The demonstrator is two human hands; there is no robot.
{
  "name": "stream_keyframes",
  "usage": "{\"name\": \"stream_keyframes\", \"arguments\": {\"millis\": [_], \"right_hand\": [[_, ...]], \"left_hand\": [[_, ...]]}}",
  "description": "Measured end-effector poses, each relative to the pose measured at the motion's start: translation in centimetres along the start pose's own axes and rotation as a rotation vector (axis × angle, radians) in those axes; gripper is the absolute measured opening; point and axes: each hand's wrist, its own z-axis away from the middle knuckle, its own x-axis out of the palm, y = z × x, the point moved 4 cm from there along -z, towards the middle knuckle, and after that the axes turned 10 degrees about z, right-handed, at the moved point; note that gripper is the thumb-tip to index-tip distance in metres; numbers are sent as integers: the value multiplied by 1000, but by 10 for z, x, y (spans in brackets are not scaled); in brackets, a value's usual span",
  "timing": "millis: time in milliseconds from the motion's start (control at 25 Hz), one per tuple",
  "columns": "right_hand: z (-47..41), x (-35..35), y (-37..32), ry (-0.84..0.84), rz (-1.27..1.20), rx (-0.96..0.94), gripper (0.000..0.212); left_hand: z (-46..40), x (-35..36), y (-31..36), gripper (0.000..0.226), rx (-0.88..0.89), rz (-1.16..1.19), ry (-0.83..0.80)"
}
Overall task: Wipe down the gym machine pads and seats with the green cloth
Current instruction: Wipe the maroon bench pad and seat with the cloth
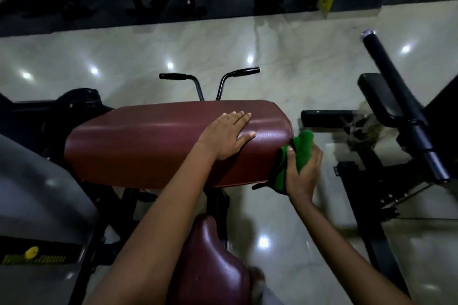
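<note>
**Green cloth at right end of maroon arm pad; left hand flat on top**

Landmark: the wide maroon arm pad [158, 141] in mid-frame; every position below is given relative to it.

- Left hand [226, 135]: lies palm-down on the pad's top surface, toward its right half. Fingers straight and together, thumb spread to the side. It holds nothing.
- Right hand [301, 172]: just off the pad's right end, at the near corner. Fingers and thumb are curled round the green cloth [297, 152], bunching it. The cloth is pressed against the pad's right end face. A dark-edged corner of it hangs below the hand, level with the pad's lower edge. Cloth and hand are slightly blurred.
- Maroon seat [213, 262]: below and nearer than the pad, between the two forearms. Surface glossy, with small pale specks.
- Two black handles [210, 79]: rise behind the pad's far edge, splayed left and right.
- Black machine [401, 121] with a round bar and a black cushion: to the right of the pad, well apart, on the pale glossy floor [124, 57].
- Grey housing [37, 193] with yellow lettering: to the left of the pad and nearer than it. Lettering is not legible.
- Far beyond the pad: dim benches with reddish cushions on a dark floor; detail too dark to tell.
</note>
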Motion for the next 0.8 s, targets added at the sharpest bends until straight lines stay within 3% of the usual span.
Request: {"name": "stream_keyframes", "arguments": {"millis": [120, 200, 280, 400, 440, 600, 680, 800], "right_hand": [[-10, 5, -33, 122, 303, -280, 58], [3, 15, -36, 157, 597, -411, 65], [28, 25, -26, 133, 788, -728, 66], [31, 21, -18, 86, 861, -1239, 50], [17, 19, -26, 73, 871, -1261, 50], [-5, 20, -48, 120, 871, -964, 70], [25, 27, -29, 124, 879, -1239, 53], [22, 22, -21, -24, 898, -1639, 42]], "left_hand": [[-2, -3, -4, 63, -4, -9, 13], [-2, -2, -6, 61, 18, 19, -19], [2, -7, -17, 62, 48, 28, -14], [23, -18, -42, 75, 43, 12, 37], [31, -21, -48, 79, 44, 1, 54], [43, -21, -50, 85, 24, 2, 74], [45, -19, -49, 83, -3, -2, 102], [51, -21, -53, 84, -12, -6, 95]]}}
